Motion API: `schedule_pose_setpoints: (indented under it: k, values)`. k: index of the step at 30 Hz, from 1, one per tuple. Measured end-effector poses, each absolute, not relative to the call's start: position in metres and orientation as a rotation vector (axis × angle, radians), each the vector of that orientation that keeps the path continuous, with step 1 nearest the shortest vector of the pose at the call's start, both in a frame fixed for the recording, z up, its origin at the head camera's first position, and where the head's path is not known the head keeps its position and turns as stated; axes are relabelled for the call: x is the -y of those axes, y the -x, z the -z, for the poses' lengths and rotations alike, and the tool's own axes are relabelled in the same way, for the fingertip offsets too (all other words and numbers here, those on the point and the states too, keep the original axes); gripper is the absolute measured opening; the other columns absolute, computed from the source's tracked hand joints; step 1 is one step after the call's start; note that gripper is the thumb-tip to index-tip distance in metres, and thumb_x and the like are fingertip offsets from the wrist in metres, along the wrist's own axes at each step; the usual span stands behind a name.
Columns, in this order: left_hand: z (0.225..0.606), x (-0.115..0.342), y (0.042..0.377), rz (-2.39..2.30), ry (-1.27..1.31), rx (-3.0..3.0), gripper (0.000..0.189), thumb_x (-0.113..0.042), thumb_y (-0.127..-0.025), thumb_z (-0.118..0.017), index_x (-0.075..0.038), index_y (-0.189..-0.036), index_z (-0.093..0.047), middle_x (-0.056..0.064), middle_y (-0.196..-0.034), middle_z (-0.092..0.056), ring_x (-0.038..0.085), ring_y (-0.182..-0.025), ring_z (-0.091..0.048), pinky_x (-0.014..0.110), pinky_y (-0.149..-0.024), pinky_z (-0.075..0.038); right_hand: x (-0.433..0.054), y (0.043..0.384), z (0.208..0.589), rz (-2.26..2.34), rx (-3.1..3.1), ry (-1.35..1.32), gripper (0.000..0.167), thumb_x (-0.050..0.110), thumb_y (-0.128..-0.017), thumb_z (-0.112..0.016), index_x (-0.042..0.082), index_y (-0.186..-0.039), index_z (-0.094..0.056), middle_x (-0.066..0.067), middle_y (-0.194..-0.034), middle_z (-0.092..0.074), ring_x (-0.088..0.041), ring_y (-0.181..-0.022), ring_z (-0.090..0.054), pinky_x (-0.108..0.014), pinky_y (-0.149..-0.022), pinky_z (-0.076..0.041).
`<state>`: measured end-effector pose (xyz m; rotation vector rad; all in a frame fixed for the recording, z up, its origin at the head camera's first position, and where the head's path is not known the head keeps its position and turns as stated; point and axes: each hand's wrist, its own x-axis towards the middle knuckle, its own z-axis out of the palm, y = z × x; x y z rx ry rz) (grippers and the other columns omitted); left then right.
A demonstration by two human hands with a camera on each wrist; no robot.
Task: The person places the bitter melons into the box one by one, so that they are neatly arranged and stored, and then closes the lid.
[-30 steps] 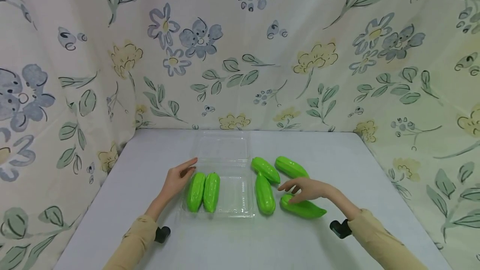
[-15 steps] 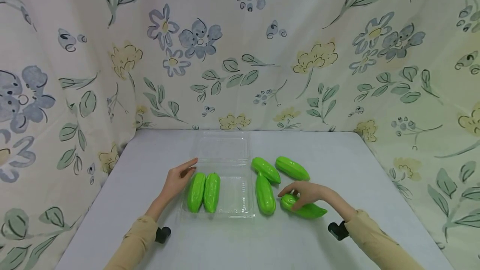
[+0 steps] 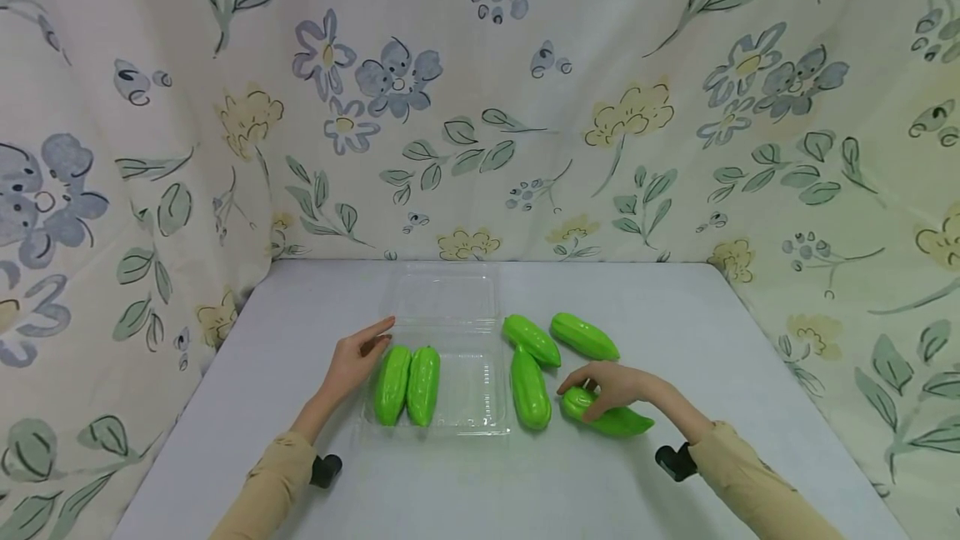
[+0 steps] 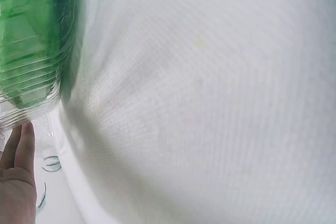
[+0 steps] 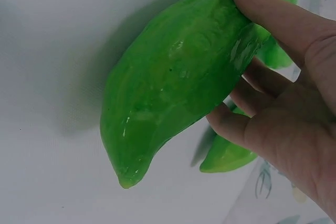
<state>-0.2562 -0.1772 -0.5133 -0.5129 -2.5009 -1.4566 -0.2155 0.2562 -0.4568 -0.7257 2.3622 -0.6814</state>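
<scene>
A glossy green gourd [image 3: 618, 422] with a tapered tip lies on the right of the table. My right hand [image 3: 615, 383] grips its rounded end from above; in the right wrist view the thumb [image 5: 278, 14] lies along one side and the fingers curl at the other. My left hand [image 3: 356, 363] rests at the left edge of a clear plastic clamshell box [image 3: 472, 423], its fingers straight against the ridged wall in the left wrist view. Inside the box, two similar gourds, one at the left [image 3: 392, 386] and one beside it [image 3: 423, 386], lie side by side.
Between the box and my right hand lies another gourd [image 3: 530, 390], touching a slanted one [image 3: 531, 340] behind it. Farther back right is one more gourd [image 3: 585, 336]. The box's lid [image 3: 446, 297] is folded back on the white table [image 3: 637, 290]. A floral curtain [image 3: 480, 65] hangs behind.
My right hand has come down slightly and its thumb and fingers have closed round the near right gourd. My left hand and the box have stayed in place.
</scene>
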Motion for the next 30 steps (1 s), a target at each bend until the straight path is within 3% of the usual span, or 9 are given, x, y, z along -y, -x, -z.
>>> schedule_pose_setpoints:
  k: [6,20,30]
  values:
    - [0.491,0.172,0.243,1.479,0.532,2.504,0.037,0.007,-0.091,-0.055,0.005,-0.128,-0.056,0.025,-0.131,-0.055,0.04,-0.107,-0.063,0.012,-0.085,-0.049,-0.256,0.215,0.456,0.677,-2.364,0.735,0.043,0.01,-0.078,-0.075,0.01,-0.12,-0.065,-0.004,-0.12,-0.065,-0.026,-0.106,-0.059,-0.04,-0.089,-0.05]
    - [0.488,0.172,0.242,1.508,0.524,2.508,0.037,0.006,-0.091,-0.055,0.003,-0.128,-0.056,0.023,-0.132,-0.055,0.038,-0.108,-0.063,0.004,-0.083,-0.044,-0.255,0.212,0.453,0.684,-2.376,0.756,0.043,0.009,-0.078,-0.075,0.008,-0.12,-0.064,-0.006,-0.12,-0.065,-0.027,-0.106,-0.059,-0.043,-0.09,-0.05]
    - [0.521,0.181,0.262,1.457,0.501,2.523,0.037,-0.003,-0.093,-0.057,-0.002,-0.131,-0.056,0.014,-0.134,-0.057,0.03,-0.109,-0.064,0.025,-0.087,-0.054,-0.258,0.213,0.454,0.701,-2.366,0.766,0.043,0.011,-0.079,-0.075,0.007,-0.12,-0.064,-0.006,-0.121,-0.065,-0.026,-0.106,-0.059,-0.038,-0.089,-0.051]
